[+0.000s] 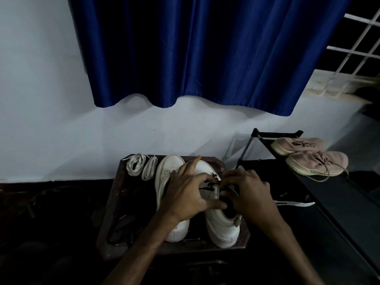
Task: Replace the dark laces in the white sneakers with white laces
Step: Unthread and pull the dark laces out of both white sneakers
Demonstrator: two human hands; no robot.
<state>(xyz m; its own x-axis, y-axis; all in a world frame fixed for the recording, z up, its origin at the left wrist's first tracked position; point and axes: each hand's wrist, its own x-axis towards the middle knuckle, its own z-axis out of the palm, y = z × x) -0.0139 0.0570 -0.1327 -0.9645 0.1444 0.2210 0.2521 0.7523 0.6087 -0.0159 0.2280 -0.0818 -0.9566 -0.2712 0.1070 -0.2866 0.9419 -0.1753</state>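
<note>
Nearest, two bare forearms are reached in over the near edge of the desk (pixel 115 251). The left grip (pixel 189 192) is curled over the upper of the right-hand sneaker (pixel 222 229), thumb laid at its collar, so the shoe is clamped and steadied. The right grip (pixel 250 194) is closed, fingers curled, on the dark lace (pixel 207 189) at the eyelets, though its fingertips are partly hidden. That sneaker is stood along the right edge, toe pointed away, with the left-hand sneaker (pixel 170 167) just beside it. The lace is judged soft, light and limp. It is best pinched close to an eyelet or at its stiff tip and drawn out one crossing at a time, while the stiffer shoe is held down. At the far left corner two coiled white laces (pixel 135 163) are laid side by side. Beyond the right edge, a black shoe rack (pixel 329 194) is loaded with a pink pair (pixel 316 163).
</note>
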